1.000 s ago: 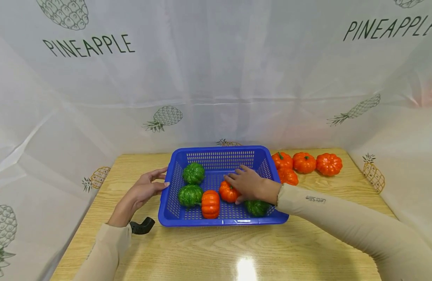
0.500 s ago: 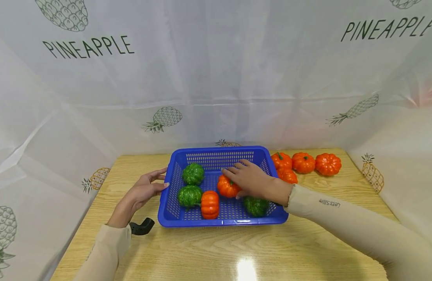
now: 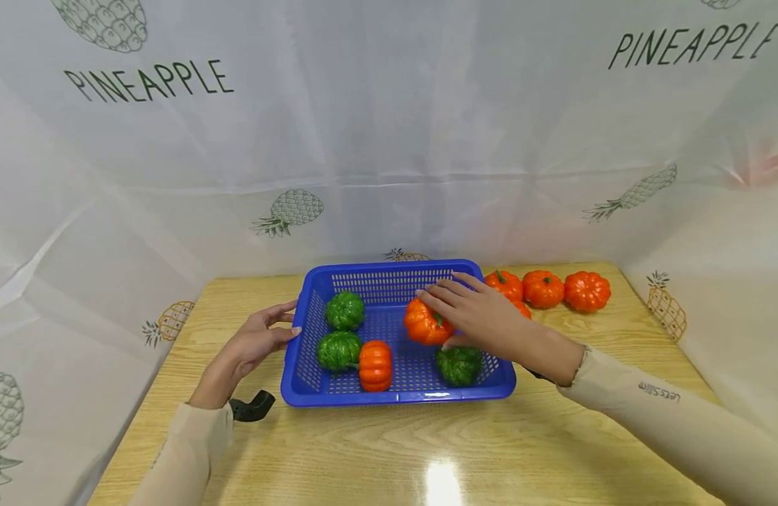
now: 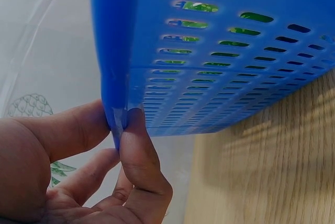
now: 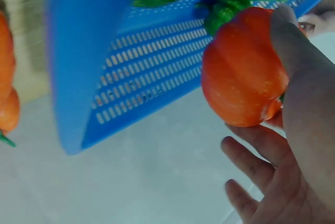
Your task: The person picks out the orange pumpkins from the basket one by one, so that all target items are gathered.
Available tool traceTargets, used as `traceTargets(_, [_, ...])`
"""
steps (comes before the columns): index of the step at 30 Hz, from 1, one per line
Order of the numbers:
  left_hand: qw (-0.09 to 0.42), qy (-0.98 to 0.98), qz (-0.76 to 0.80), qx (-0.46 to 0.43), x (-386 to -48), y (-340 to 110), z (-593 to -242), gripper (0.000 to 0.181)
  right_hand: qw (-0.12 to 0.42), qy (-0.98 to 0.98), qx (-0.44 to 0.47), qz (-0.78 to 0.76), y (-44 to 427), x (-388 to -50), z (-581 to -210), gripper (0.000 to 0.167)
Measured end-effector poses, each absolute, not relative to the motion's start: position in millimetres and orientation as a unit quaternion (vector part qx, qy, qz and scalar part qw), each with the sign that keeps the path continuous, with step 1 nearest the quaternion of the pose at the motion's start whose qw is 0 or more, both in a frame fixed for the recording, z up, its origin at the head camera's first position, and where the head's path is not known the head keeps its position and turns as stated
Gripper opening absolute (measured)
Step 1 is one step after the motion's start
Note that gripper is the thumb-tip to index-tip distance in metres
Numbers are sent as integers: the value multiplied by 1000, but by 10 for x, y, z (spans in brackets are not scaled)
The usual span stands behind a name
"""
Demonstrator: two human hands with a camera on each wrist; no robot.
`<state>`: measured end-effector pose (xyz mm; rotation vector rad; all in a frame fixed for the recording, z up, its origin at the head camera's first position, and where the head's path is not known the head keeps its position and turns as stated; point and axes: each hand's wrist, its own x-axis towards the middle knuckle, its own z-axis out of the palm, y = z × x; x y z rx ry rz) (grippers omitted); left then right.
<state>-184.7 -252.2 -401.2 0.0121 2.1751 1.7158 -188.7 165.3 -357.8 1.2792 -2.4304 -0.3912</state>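
My right hand [image 3: 493, 320] holds a small orange pumpkin [image 3: 423, 325] with a green stem, raised over the blue basket [image 3: 395, 398]. In the right wrist view, thumb and fingers grip the pumpkin [image 5: 241, 69] from its sides. On the basket's left, my left hand [image 3: 257, 342] pinches the rim, and the left wrist view has thumb and finger on both faces of that rim [image 4: 112, 46]. Inside the basket lie green pumpkins [image 3: 345, 311], two at the left and one at the front right. Another orange pumpkin [image 3: 375, 367] lies on its side near the front.
Several orange pumpkins [image 3: 543, 289] sit on the wooden table [image 3: 389, 450] right of the basket, one partly hidden by my right hand. A white sheet [image 3: 389, 140] with pineapple prints hangs behind and around the table.
My right hand has lifted the orange pumpkin from the basket's floor and moved it slightly right and up. The left hand stays on the rim.
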Motion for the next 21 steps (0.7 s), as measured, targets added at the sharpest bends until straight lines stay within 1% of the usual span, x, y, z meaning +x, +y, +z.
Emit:
traceTargets(8, [188, 770, 610, 5, -1853, -2541, -4020, 71, 184, -868, 447, -113, 1881, -1739, -3563, 93])
traceTargets(16, [189, 770, 609, 9, -1849, -2551, -4033, 71, 244, -861, 438, -80, 2120, -1654, -3586, 101])
traceTargets(21, [189, 772, 607, 8, -1860, -2542, -4029, 71, 264, -860, 435, -48, 2279, -1624, -3577, 97])
